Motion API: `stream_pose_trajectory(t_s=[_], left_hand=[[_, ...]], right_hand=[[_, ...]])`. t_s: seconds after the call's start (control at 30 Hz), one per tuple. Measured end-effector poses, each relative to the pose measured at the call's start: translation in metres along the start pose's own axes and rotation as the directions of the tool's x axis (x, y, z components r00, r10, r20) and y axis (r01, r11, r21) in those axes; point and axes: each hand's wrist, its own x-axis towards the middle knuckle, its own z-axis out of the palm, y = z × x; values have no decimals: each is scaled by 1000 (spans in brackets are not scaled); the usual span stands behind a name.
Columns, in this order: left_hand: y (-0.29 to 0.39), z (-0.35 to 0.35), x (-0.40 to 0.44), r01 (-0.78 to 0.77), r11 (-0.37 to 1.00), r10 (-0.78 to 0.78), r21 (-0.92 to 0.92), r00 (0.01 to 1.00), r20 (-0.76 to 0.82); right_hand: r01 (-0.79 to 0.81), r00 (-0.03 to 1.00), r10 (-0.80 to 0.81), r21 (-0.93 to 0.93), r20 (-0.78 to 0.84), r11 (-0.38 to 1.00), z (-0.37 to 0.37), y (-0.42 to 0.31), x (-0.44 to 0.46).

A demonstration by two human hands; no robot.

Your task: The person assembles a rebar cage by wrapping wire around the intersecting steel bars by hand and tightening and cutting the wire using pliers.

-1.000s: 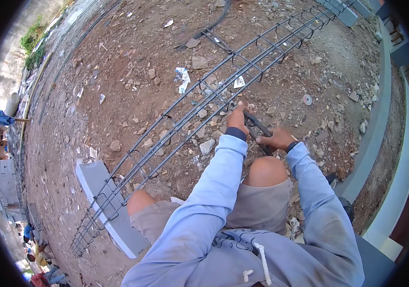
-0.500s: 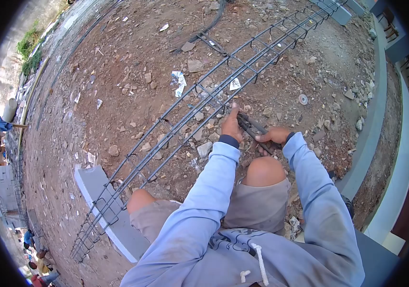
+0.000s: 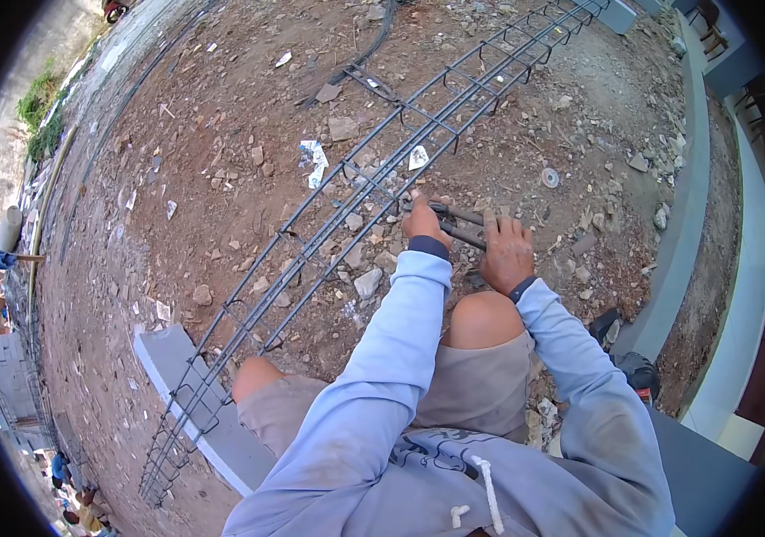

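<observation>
A long-handled hand tool that looks like pincers (image 3: 465,237) lies between my two hands, its jaws at the side of the steel rebar cage (image 3: 304,253). Wrapped round the handles is my right hand (image 3: 510,255), just above my knee. My left hand (image 3: 427,222) is closed close to the tool's head, with a finger reaching toward the cage bars. What its fingers pinch is hidden. The cage runs diagonally across the ground, made of long bars with square stirrups.
Under the cage's near end lies a grey block (image 3: 163,349). Stones, paper scraps and a round disc (image 3: 550,178) are scattered over the dirt. A grey kerb (image 3: 682,224) runs along the right. Several people are far off at lower left.
My right hand has turned and moved up onto the handles, now knuckles up. The tool has swung flatter and its handles are apart. The left hand stays beside the cage.
</observation>
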Motion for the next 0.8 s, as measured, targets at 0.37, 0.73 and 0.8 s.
stream_pose_trajectory(t_s=[0.37, 0.73, 0.8], left_hand=[[4, -29, -4, -59, 998, 57, 0, 965, 255], [-1, -4, 6, -51, 995, 47, 86, 998, 47], [4, -14, -1, -53, 993, 41, 103, 993, 110]], right_hand=[[-928, 359, -401, 369, 843, -54, 44, 18, 5], [-80, 993, 56, 245, 104, 966, 36, 2, -5], [-195, 916, 23, 395, 401, 898, 31, 5, 3]])
